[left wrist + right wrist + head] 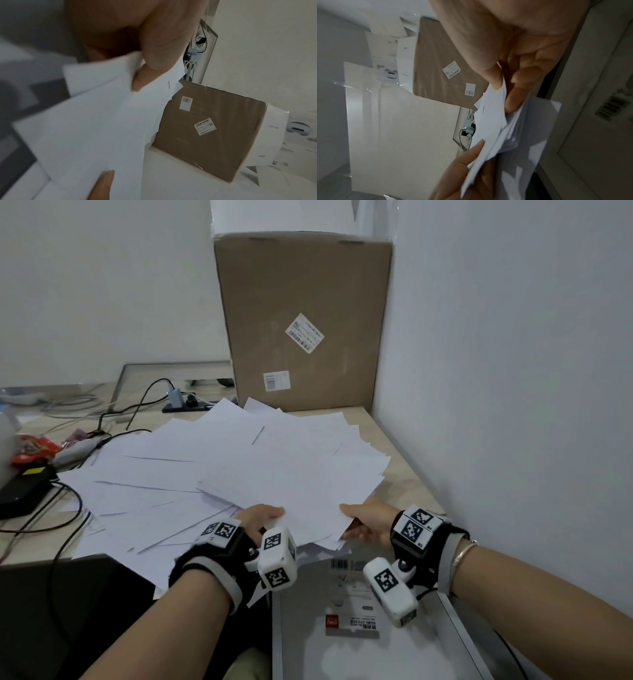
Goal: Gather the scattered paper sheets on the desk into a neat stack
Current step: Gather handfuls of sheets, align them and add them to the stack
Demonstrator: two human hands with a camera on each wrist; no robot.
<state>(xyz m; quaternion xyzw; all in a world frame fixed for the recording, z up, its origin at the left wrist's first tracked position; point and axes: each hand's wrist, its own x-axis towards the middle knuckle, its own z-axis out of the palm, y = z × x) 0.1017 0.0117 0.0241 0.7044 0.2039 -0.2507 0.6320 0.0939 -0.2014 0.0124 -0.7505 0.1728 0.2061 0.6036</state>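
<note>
Many white paper sheets lie fanned and overlapping across the beige desk. A thicker bundle of sheets sits on top at the near right, its near edge lifted. My left hand pinches that bundle's near left edge, thumb on top. My right hand pinches its near right corner, thumb above and fingers below. The left wrist view shows my thumb pressing on the paper. In the right wrist view, thumb and fingers clamp a layered edge of sheets.
A tall cardboard box stands at the back against the right wall. Cables, a black adapter and a red packet crowd the left. A grey tray with a sticker pack lies near me.
</note>
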